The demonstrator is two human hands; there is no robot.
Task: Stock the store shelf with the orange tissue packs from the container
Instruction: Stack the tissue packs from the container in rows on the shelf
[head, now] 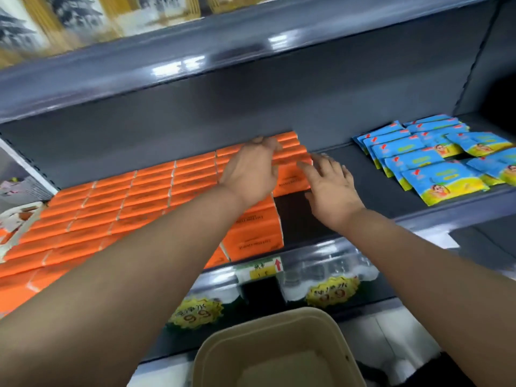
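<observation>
Already, the glossy orange plastic-wrapped tissue packs [145, 191] lay in tight rows across the dark grey metal shelf [363, 181]. Your left hand [251, 171] rested flat on the rear right packs. Your right hand [332, 191] touched their end with straight, spread fingers. Flat blue-and-yellow packets [435, 163] lay further right, and the beige plastic container [279, 336] sat below.

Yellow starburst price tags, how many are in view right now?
2. One yellow starburst tag sits just right of the left forearm; the other is further right, above the beige container. The arms may hide more.
</observation>
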